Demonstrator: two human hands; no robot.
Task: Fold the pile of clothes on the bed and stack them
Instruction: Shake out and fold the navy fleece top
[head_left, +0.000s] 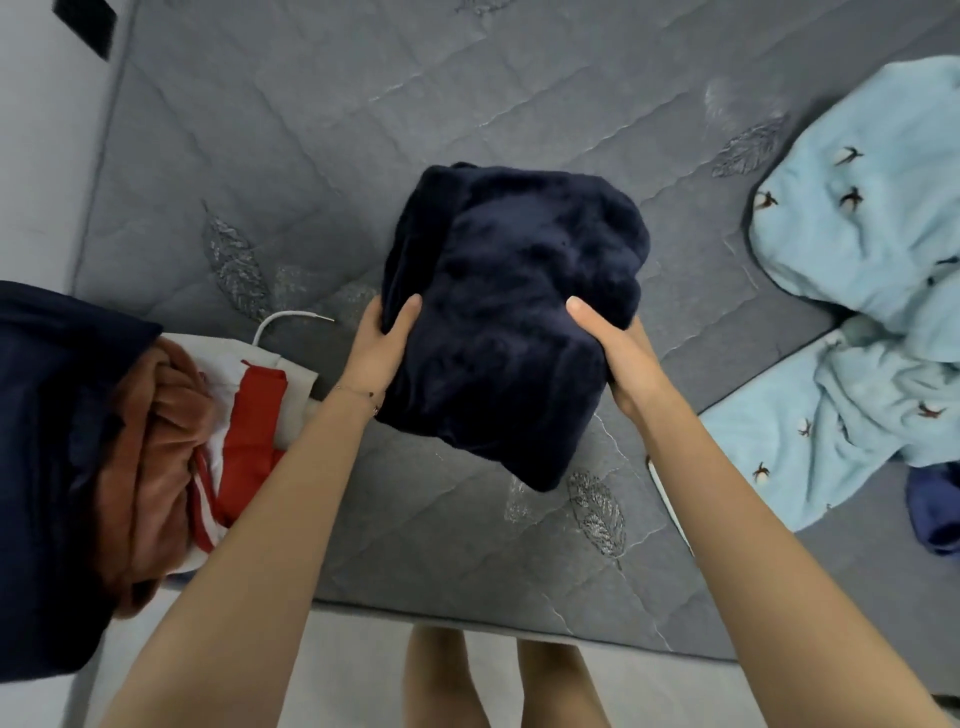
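Navy fleece bundle (511, 312), folded, sits over the middle of the bed (311, 156) and appears lifted clear of it.

Head view: the left hand (382, 343) and right hand (613, 343) clasp the bundle's near sides, thumbs on top and fingers wrapped beneath, out of sight.

Judged step: folding is finished and stacking is pending. The stack (104, 441) lies left of the bundle, and an unfolded pale blue garment (857, 234) lies to its right. The next move calls for a level carry leftward and a square set-down.
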